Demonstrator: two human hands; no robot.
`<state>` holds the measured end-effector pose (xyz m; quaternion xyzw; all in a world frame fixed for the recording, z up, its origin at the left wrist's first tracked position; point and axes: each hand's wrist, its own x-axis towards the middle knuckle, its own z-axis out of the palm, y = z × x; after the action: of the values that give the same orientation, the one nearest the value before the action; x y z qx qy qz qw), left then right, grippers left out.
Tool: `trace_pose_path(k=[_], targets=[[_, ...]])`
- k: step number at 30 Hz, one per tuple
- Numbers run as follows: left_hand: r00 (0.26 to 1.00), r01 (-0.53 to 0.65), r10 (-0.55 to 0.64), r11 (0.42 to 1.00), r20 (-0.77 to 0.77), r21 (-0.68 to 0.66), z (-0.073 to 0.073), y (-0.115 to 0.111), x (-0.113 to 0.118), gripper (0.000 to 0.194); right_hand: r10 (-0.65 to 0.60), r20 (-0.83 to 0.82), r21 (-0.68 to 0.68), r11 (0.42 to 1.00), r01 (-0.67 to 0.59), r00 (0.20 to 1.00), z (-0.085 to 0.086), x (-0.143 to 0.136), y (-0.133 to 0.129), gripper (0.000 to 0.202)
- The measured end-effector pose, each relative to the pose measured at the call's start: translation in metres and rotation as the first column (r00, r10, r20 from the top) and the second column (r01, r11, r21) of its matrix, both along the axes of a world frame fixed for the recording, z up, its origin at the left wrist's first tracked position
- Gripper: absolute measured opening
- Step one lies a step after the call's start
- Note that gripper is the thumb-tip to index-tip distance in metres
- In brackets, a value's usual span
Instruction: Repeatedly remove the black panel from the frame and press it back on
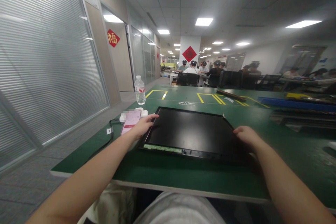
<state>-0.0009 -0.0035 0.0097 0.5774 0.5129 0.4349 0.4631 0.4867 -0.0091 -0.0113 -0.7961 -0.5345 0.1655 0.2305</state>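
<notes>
Tagged cable: the black cable [109, 131] lies to the left of my left hand, with a white tag on it.
Phone: the phone [128, 126] lies just beside my left hand, on its outer side, with the screen lit.
Bottle: the clear bottle [140, 92] stands upright beyond my left hand.
Left hand: my left hand [143, 126] is gripping the left edge of the black panel; one finger reaches along the border, and the fingers below I cannot see.
Green strip: this narrow strip [162, 148] is on the near side of the panel, closer to me than my left hand, and no finger touches it.
Black panel: the panel [189, 124] is between my two hands, face up, over the green worktop [183, 173]; whether it rests fully there, I cannot tell. I judge that the present step is to hold and position it.
Panel edges: in my judgement, the next move calls for both hands working evenly, with pressure on the border and not on the dark face or the green strip.
Right hand: my right hand [246, 136] is curled on the right edge, gripping the same panel; its lower fingers are hidden.
Blue bar: a long blue bar [286, 102] lies beyond my right hand, further to the right.
</notes>
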Motion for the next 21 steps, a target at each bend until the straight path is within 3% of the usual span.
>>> trace_pose_path(k=[3,8,14,21], targets=[[0.985,-0.044,0.054,0.997,0.165,-0.062,0.0069,-0.003,0.0056,0.053,0.001,0.001,0.0,1.0,-0.001,1.0,-0.0007,0.0009,0.0004,0.029],[0.935,-0.136,0.173,0.981,0.309,-0.137,0.0067,-0.0012,0.009,0.045,0.002,0.025,-0.03,1.0,-0.002,1.0,0.0022,-0.0001,0.0006,0.029],[0.933,-0.05,0.143,0.961,0.331,-0.274,0.0018,-0.001,0.0067,0.085,0.018,0.06,-0.016,1.0,-0.017,0.998,0.0032,-0.0008,0.0003,0.029],[0.944,0.029,0.079,0.947,0.321,-0.319,0.0031,-0.0038,0.0079,0.075,0.009,0.052,-0.018,1.0,-0.008,0.999,0.0037,-0.0002,-0.0012,0.029]])
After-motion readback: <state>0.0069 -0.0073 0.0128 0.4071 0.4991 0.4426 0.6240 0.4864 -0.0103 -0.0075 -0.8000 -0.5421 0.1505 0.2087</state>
